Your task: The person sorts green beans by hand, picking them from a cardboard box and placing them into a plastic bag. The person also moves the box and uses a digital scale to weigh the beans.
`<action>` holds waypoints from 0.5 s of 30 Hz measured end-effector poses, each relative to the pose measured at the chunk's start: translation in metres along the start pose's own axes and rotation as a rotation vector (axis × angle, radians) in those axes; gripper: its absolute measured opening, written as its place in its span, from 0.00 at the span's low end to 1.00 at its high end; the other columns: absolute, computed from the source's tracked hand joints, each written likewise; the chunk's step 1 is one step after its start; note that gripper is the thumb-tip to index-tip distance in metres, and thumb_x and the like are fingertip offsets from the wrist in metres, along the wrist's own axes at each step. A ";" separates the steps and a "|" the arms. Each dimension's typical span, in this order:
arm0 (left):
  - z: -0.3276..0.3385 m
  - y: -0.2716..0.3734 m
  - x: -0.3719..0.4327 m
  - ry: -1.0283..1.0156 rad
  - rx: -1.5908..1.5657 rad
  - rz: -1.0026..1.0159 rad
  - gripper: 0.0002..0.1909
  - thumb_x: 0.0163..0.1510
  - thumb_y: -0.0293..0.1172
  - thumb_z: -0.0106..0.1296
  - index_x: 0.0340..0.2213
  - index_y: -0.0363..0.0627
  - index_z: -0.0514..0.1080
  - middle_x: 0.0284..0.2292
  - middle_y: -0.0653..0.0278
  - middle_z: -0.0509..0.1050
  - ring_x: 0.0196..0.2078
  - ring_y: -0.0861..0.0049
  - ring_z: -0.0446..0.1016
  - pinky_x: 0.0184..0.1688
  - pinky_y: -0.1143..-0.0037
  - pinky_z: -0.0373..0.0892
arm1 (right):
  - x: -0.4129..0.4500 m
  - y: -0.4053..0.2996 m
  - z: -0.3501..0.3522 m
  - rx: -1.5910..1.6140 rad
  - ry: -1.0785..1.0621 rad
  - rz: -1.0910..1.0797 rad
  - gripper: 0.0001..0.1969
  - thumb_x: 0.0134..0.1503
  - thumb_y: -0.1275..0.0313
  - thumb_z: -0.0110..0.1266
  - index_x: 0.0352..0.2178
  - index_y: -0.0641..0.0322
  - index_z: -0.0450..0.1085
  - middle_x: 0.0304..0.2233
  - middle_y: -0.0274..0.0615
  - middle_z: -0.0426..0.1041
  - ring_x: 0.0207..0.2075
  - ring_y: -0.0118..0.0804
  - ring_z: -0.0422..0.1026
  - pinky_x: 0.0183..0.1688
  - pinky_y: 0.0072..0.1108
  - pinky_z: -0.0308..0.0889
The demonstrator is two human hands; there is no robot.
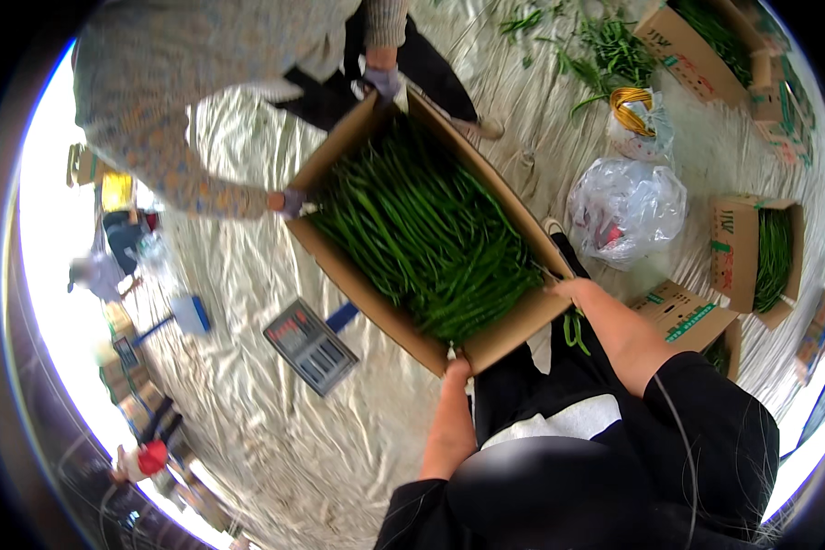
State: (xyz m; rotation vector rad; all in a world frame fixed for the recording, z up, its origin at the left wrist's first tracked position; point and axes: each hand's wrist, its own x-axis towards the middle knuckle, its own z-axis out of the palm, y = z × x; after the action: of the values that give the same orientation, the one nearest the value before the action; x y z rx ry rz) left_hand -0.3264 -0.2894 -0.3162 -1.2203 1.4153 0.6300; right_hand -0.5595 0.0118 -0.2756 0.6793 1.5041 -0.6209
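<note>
A cardboard box [533, 328] full of long green peppers [412, 227] is held up before me. My left hand [458, 366] grips its near wall at the lower corner, fingers partly hidden inside. My right hand [569, 289] grips the rim at the right corner, thumb outside and fingertips over the edge. Opposite me a co-worker in a patterned sleeve [227, 196] holds the far side with two gloved hands [383, 81]. Left of the box stands a digital scale's display unit [310, 347], its blue post partly under the box.
Pale sheeting [247, 405] covers the floor. Clear plastic bags [629, 210], a roll of yellow strapping [631, 111] and loose peppers [612, 55] lie right. More pepper boxes [735, 254] stand along the right edge. People [103, 275] and another scale [191, 315] are far left.
</note>
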 end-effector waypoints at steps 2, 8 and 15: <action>0.006 0.009 -0.009 0.185 -0.292 -0.012 0.40 0.53 0.65 0.30 0.49 0.37 0.61 0.18 0.59 0.69 0.12 0.72 0.61 0.13 0.69 0.57 | -0.017 0.007 0.004 -0.042 0.040 -0.044 0.41 0.50 0.51 0.54 0.58 0.63 0.48 0.59 0.49 0.49 0.60 0.40 0.49 0.57 0.29 0.48; 0.000 -0.018 0.004 0.099 -0.127 0.059 0.29 0.56 0.55 0.37 0.44 0.38 0.65 0.33 0.58 0.70 0.31 0.68 0.68 0.30 0.70 0.63 | -0.037 0.047 0.031 0.197 0.060 0.064 0.38 0.51 0.53 0.53 0.57 0.63 0.50 0.58 0.49 0.52 0.57 0.41 0.53 0.55 0.29 0.52; -0.042 -0.094 -0.023 0.145 -0.213 0.140 0.25 0.54 0.54 0.41 0.39 0.43 0.68 0.24 0.61 0.69 0.23 0.71 0.66 0.21 0.70 0.59 | -0.123 0.098 0.100 0.255 0.118 -0.014 0.29 0.55 0.60 0.47 0.55 0.64 0.55 0.54 0.52 0.59 0.53 0.45 0.60 0.49 0.30 0.58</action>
State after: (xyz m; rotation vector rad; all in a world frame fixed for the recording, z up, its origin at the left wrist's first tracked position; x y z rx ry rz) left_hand -0.2602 -0.3501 -0.2604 -1.3641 1.5967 0.8193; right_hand -0.4177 -0.0013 -0.1555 0.9150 1.5542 -0.8041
